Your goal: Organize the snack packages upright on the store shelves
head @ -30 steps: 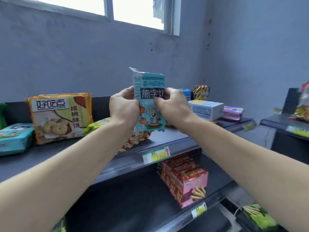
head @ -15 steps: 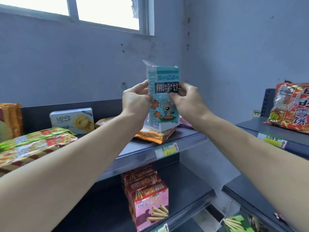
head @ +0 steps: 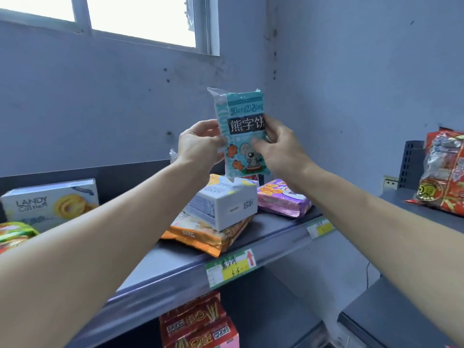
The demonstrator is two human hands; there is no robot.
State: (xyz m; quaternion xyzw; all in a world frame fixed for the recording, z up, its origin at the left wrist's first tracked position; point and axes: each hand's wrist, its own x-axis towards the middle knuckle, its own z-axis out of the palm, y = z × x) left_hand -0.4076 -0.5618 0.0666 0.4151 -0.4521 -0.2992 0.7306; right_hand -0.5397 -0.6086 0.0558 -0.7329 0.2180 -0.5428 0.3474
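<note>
Left arm (head: 100,234): bare, enters at 8 o'clock, raised toward centre.
Right arm (head: 376,222): bare, enters at 4 o'clock, raised likewise.
Left hand (head: 198,146): grips teal packet (head: 242,131) at its 9 o'clock edge.
Right hand (head: 278,149): grips the 3 o'clock edge, thumb across the front.

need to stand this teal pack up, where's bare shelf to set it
Bare shelf lies in front of the purple pack, right of the orange bag. Crowded below the teal pack: white box stacked on the orange bag.

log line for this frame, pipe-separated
left hand: grips teal snack packet | right hand: grips same packet | packet: upright, over white box on shelf
</note>
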